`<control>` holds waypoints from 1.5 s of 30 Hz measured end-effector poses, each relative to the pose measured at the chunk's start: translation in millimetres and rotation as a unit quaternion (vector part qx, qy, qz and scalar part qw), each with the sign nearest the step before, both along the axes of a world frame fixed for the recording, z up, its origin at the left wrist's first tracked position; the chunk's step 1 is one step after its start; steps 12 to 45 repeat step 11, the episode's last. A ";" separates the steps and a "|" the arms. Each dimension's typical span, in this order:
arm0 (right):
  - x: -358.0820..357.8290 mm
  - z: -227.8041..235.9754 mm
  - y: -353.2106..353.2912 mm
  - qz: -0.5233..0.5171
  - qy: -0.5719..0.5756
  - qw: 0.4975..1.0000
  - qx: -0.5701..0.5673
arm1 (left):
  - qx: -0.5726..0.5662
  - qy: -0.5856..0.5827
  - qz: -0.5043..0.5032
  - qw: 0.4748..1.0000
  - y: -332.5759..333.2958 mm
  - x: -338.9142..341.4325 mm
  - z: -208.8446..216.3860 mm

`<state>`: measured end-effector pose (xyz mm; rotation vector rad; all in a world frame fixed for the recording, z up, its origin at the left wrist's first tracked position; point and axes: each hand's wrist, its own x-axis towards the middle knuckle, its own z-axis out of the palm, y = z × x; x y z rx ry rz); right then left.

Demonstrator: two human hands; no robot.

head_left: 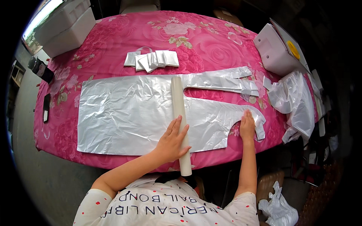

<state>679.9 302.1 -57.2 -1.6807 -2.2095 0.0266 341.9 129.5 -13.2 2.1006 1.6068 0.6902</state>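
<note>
A silver plastic sheet [124, 113], apron- or bag-like with cut-out straps at its right end, lies spread on the table, slightly creased. Across its middle rests a long cream-white tube [177, 98], its near end jutting past the table's front edge. My left hand [171, 142] lies on this tube with fingers stretched and apart, not wrapped around it. At the sheet's near right strap, my right hand [247, 126] presses flat, fingers extended, beside the curved cut-out. Beyond the sheet sit several folded silver packets [156, 59], partly overlapping.
A pink flowered cloth [211, 34] covers the table. White foam boxes [68, 30] stand at the far left, another foam box [275, 49] at the right. A black-lidded bottle [40, 69] and a phone-like black object [46, 108] are left; crumpled clear plastic [296, 103] lies right.
</note>
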 end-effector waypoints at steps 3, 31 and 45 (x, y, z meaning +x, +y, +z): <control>42.2 -8.6 9.8 -0.111 -0.036 0.993 0.033 | 0.032 0.044 0.004 0.998 1.2 6.3 -0.3; -22.3 57.5 -25.1 -0.157 -0.035 0.987 0.005 | 0.017 0.035 0.006 0.999 2.3 6.6 -6.5; -22.3 57.5 -25.1 -0.157 -0.035 0.987 0.005 | 0.017 0.035 0.006 0.999 2.3 6.6 -6.5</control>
